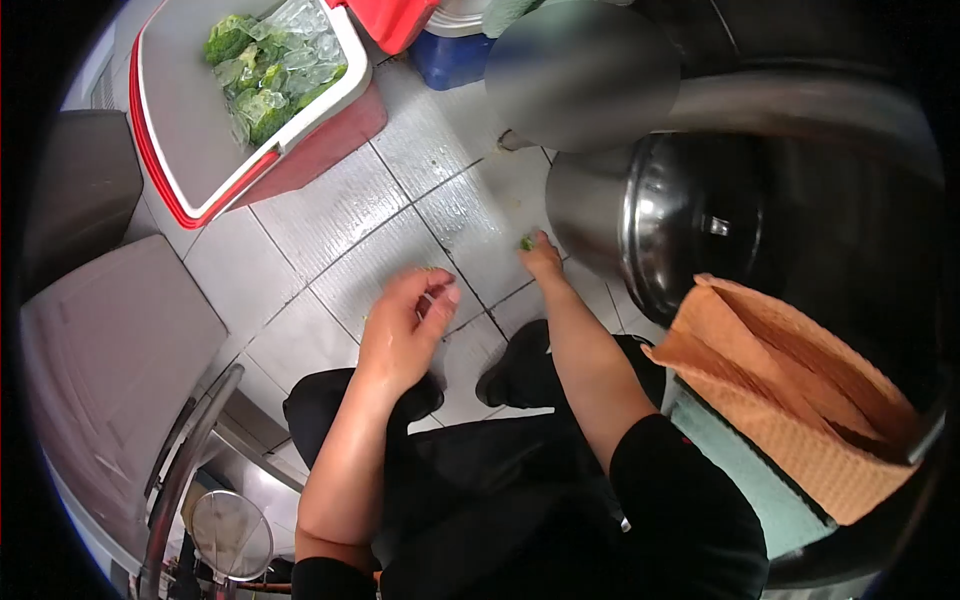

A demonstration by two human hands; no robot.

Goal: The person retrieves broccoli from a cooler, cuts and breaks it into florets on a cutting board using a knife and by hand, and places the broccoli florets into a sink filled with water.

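Observation:
My left hand [400, 330] hangs over the tiled floor, wet and loosely curled. A gap shows between its thumb and fingers, and only tiny green specks cling to it. My right hand [545, 262] reaches down low near the shiny metal pot [590, 205], its fingers closed on a small green floret piece [527, 243]. Ahead and to the left stands a red and white cooler [310, 155] without its lid on. Broccoli [268, 118] and clear ice pieces [312, 50] lie together inside it.
White floor tiles [350, 235] look wet. An orange cloth [790, 400] and a green one [740, 470] hang at the right. A metal rail [190, 460] and a strainer [231, 535] are at the lower left. Beyond the cooler stands a blue container [450, 60].

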